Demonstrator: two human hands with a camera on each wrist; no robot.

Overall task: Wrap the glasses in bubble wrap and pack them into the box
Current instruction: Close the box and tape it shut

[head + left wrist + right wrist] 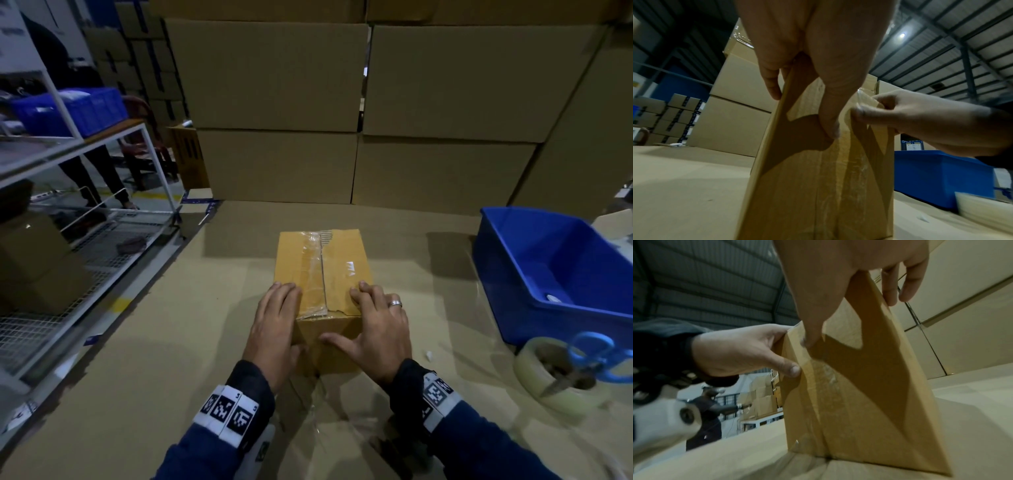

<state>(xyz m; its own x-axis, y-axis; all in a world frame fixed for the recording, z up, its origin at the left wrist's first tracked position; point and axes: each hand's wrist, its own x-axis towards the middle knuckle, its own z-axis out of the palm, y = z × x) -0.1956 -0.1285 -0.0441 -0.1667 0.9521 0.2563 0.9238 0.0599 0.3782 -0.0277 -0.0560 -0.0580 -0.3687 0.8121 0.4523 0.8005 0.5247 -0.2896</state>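
Ahead of us a wall of large stacked cartons fills the far side of the room, under a dark ribbed metal roof. To our left stands a white wire shelving rack with a blue crate on its upper shelf, and a person's legs show behind it. We work on a surface covered with flat cardboard sheeting. At the right sits a blue plastic bin, and just in front of it a roll of clear tape with blue-handled scissors resting on top. In the middle, between our hands, stands the small box, closed, with clear tape along its top seam. Our left hand clasps the near left corner, fingers laid on the top and thumb on the front face. Our right hand, with a ring, clasps the near right corner the same way, thumb pressing the front. Nothing stands between us and the box.
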